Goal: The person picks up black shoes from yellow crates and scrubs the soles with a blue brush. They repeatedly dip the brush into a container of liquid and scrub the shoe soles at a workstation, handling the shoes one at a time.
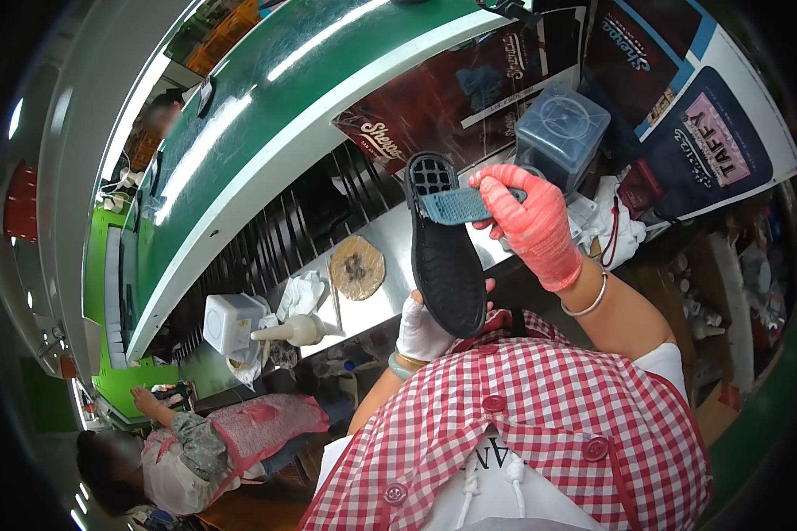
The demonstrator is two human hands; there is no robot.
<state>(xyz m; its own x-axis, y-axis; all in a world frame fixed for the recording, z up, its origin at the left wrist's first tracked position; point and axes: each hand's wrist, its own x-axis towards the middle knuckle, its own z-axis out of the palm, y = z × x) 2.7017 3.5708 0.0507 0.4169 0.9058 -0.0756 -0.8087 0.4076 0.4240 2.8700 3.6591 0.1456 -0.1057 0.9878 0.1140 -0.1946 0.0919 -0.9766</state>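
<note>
Upright before me is a black shoe sole [447, 265], its inner side facing me and an open grid at its far end. My left hand [423, 333], in a white glove, grips the sole's near end from the left and behind; part of its fingers is hidden. Over the sole, just below the grid, lies a flat teal strip [459, 206] with a dotted surface; I cannot make out its exact kind. Its right end is pinched in my right hand [531, 221], which wears a coral knit glove. Whether the strip touches the sole is unclear.
A round, brownish wrapped disc [357, 267] lies on the metal ledge, near a squeeze bottle [292, 331] and a white tub [232, 322]. A clear plastic box [562, 133] stands beyond my right hand. Behind the ledge runs a green conveyor [266, 115]. A co-worker [212, 460] sits at left.
</note>
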